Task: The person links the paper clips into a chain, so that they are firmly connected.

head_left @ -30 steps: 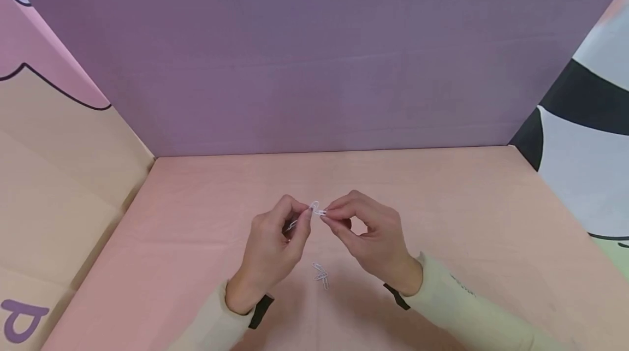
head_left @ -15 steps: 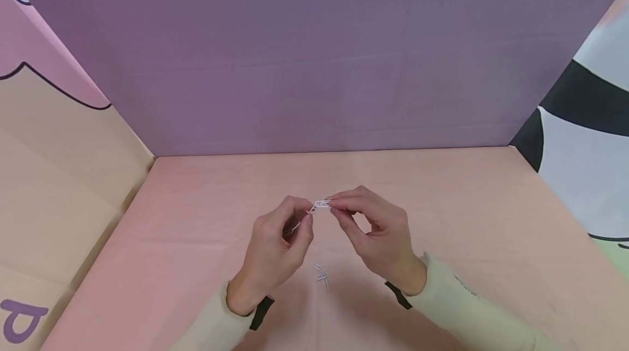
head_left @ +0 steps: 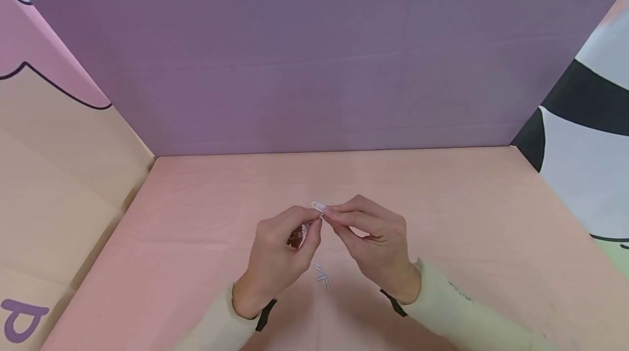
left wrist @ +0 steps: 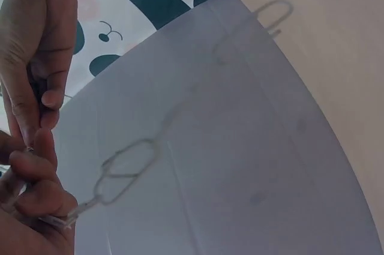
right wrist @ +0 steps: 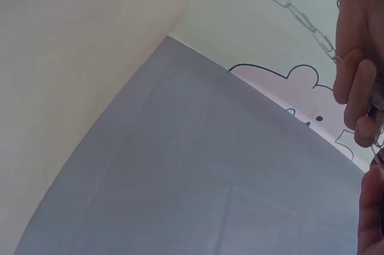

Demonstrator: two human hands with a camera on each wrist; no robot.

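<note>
A pink desk [head_left: 442, 203] met a purple wall [head_left: 314, 56]; two loose clips [head_left: 321, 274] lay centre-bottom; left hand [head_left: 277, 255] and right hand [head_left: 375, 242] each kept a pinching grip on the clip chain [head_left: 318, 208].

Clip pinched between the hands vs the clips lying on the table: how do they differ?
The pinched paper clip is held above the table between the fingertips of the left hand and right hand; the loose paper clips lie flat, untouched, nearer the wrists. The pinched one is partly hidden by fingers; the loose ones show fully. All look like small pale wire clips.
</note>
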